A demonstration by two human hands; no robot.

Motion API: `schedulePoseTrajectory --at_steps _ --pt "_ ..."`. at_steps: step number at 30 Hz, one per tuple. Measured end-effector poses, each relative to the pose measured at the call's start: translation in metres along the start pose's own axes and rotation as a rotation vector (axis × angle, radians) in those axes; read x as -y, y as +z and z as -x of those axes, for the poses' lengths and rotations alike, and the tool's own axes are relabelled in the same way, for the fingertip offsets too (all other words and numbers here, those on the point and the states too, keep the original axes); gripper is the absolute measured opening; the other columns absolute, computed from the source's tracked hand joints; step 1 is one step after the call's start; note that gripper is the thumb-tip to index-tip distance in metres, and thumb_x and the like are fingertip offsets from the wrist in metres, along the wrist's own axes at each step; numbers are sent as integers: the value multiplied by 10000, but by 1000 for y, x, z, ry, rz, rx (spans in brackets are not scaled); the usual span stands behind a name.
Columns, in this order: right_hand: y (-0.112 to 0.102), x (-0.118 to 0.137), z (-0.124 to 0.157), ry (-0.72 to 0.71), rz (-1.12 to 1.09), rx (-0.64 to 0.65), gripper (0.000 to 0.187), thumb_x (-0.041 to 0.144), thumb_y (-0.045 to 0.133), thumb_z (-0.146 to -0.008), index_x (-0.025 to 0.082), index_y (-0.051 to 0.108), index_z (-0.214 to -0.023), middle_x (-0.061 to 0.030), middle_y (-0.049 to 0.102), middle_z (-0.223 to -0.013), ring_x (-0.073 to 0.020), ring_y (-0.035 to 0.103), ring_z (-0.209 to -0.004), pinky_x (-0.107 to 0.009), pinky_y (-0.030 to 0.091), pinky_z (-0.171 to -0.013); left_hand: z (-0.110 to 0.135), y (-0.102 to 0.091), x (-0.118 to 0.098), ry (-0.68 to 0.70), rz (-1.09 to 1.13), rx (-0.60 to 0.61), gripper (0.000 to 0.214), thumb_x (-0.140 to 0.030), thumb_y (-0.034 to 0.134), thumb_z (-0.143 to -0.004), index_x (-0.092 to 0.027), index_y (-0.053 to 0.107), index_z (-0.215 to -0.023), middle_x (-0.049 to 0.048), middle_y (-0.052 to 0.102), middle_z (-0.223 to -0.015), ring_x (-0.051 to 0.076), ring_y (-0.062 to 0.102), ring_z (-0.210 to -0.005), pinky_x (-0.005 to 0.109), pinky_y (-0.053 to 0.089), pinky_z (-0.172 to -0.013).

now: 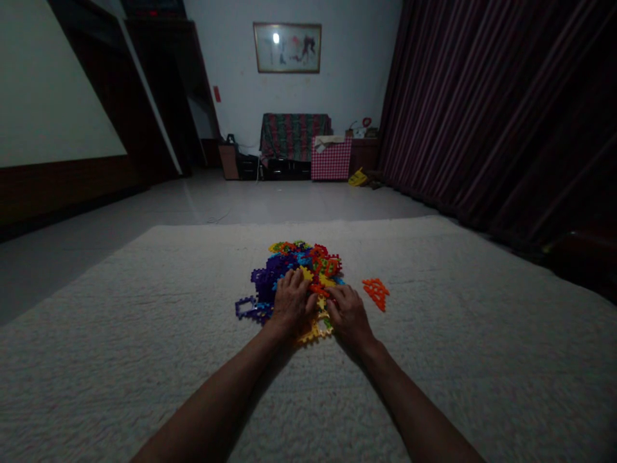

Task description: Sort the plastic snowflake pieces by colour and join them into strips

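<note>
A heap of colourful plastic interlocking pieces (289, 260), purple, orange, red, yellow and blue, lies on a cream shaggy rug (144, 321). My left hand (290, 301) rests palm down on the near side of the heap, fingers curled into the purple and yellow pieces. My right hand (348, 312) lies beside it, fingers bent onto yellow and orange pieces at the heap's near edge. What each hand grips is hidden under the fingers. A single orange triangular piece (376, 292) lies apart, just right of my right hand. A purple square piece (247, 308) sticks out at the left.
The rug covers the floor all around the heap. Beyond it is pale tiled floor (250, 199). A cloth-covered cabinet (295, 145) and a checked box (330, 159) stand at the far wall. Dark striped curtains (482, 116) run along the right.
</note>
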State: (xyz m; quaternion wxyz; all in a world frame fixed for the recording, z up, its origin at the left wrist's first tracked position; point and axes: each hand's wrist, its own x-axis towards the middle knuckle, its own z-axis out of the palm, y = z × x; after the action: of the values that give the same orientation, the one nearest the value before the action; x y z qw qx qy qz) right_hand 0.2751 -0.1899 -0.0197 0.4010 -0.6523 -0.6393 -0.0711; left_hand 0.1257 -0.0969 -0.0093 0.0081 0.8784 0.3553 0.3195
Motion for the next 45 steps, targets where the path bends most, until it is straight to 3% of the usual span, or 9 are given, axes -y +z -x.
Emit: schedulePoseTrajectory --at_steps 6,21,24,29,32,35,39,42,45 --pt "3 0 5 59 122 52 328 195 506 -884 260 634 -1179 -80 621 -1064 -245 553 -957 -364 440 -826 0 0 0 21 -4 41 152 -269 616 -841 -223 704 -956 117 524 -1394 351 413 -1308 525 392 -1010" --pt "2 3 4 87 91 30 45 203 600 -783 211 608 -827 -61 613 -951 -227 556 -919 -365 434 -832 -3 3 8 -8 99 39 221 -117 528 -768 -202 685 -897 85 632 -1142 249 532 -1151 410 416 -965" --pt "2 2 1 38 -12 -73 31 208 556 -834 211 584 -823 -53 617 -907 -215 566 -901 -361 449 -833 -4 5 10 -12 114 47 240 -103 511 -767 -198 684 -904 81 644 -1122 234 566 -1090 408 425 -956" --pt "-4 -18 -9 -20 -148 -378 93 281 526 -896 206 574 -923 -68 629 -943 -210 597 -913 -370 506 -834 -3 9 14 -3 129 47 208 -104 523 -760 -196 671 -875 82 663 -1097 235 588 -1056 403 449 -965" --pt "-12 -41 -12 50 -87 -516 129 313 540 -880 199 585 -921 -95 630 -978 -229 601 -952 -409 511 -878 -3 11 15 -39 180 1 212 -102 505 -772 -187 663 -885 91 672 -1017 228 609 -1016 381 482 -947" --pt "-20 -61 -9 229 15 -569 161 315 541 -836 188 602 -913 -127 619 -1010 -254 596 -968 -445 506 -903 -4 12 15 -100 284 -97 295 -90 509 -754 -172 658 -995 99 681 -1044 221 625 -1034 363 499 -955" --pt "-24 -64 -6 348 89 -532 298 257 526 -772 166 615 -1042 -165 593 -1170 -288 570 -1094 -481 466 -980 -8 5 13 -236 459 -215 332 -132 532 -768 -173 660 -1072 82 705 -1079 207 657 -1016 341 518 -943" --pt "-18 -48 -6 255 -74 -446 296 196 470 -772 171 631 -1019 -126 643 -1072 -248 618 -1007 -427 508 -927 -12 -6 13 -352 559 -248 278 -204 524 -822 -177 683 -1048 66 725 -1055 195 675 -974 331 533 -914" --pt "-9 -25 -5 170 -236 -261 232 202 471 -819 191 649 -966 -76 687 -934 -209 657 -863 -359 550 -806 -17 -14 22 -389 562 -283 254 -233 499 -852 -183 703 -994 57 736 -1029 192 679 -971 326 533 -907"
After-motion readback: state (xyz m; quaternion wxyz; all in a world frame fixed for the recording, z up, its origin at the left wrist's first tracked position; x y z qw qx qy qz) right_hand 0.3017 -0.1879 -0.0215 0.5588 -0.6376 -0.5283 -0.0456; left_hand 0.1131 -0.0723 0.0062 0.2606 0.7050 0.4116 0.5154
